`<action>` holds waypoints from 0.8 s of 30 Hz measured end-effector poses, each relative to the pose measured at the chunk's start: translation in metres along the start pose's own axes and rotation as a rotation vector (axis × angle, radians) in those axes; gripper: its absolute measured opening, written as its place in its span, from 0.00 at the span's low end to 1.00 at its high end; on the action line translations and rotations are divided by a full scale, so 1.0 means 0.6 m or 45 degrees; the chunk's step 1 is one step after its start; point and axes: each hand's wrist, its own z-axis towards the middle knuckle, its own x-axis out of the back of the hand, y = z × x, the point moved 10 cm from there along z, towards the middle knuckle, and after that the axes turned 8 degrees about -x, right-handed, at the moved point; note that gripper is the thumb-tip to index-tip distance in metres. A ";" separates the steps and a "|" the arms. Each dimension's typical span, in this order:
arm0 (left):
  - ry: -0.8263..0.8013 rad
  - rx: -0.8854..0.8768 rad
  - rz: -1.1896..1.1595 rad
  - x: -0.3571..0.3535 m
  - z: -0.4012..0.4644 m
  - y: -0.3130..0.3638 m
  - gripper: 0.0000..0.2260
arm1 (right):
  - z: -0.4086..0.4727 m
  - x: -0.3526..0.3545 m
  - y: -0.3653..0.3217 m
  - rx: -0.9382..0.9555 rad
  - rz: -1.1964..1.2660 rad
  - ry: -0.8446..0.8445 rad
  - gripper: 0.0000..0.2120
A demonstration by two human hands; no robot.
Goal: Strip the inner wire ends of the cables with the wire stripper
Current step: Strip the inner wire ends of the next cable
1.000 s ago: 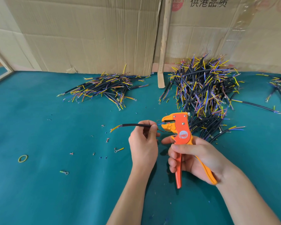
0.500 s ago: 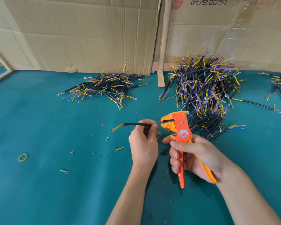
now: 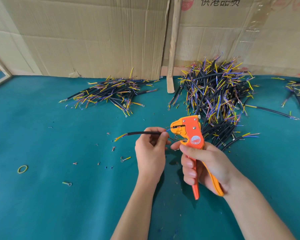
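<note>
My left hand (image 3: 150, 149) pinches the short black-sheathed cable (image 3: 142, 133) near its right end, thumb and forefinger curled tight on the sheath. Its blue inner wire (image 3: 168, 130) points into the mouth of the orange plastic wire stripper (image 3: 189, 131). My right hand (image 3: 203, 166) is wrapped round both handles, fingers curled on the red one, the yellow one in the palm. Handles look only partly squeezed. Can't tell how deep the wire sits between the blades.

Risks from here:
- Wire too shallow: blades slip off, nothing stripped.
- Too deep or off-centre: copper strands nicked or cut.
- Pinch too loose: cable slides as the stripper pulls, insulation stays on.
- The brownish second wire (image 3: 171, 139) hangs loose just below the mouth; it could catch in the blades.

Large tangled heap of black cables (image 3: 216, 94) sits behind the stripper, the flatter heap of black cables (image 3: 111, 94) back left on the teal cloth table (image 3: 42, 205).
</note>
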 end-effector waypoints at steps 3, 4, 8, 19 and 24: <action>0.002 0.034 -0.045 -0.002 0.000 -0.002 0.03 | 0.000 0.003 -0.006 0.052 -0.008 0.029 0.11; 0.011 0.046 -0.053 -0.001 0.000 -0.003 0.03 | -0.001 0.002 -0.007 0.051 -0.006 0.009 0.12; 0.095 0.090 -0.136 0.009 0.002 -0.010 0.03 | -0.011 0.015 -0.026 0.091 0.073 -0.021 0.17; 0.254 0.201 -0.403 0.028 0.005 -0.027 0.03 | -0.009 -0.010 0.016 -0.168 -0.036 -0.078 0.09; 0.231 0.200 -0.389 0.025 0.005 -0.029 0.01 | -0.009 -0.026 0.021 -0.162 -0.017 -0.152 0.13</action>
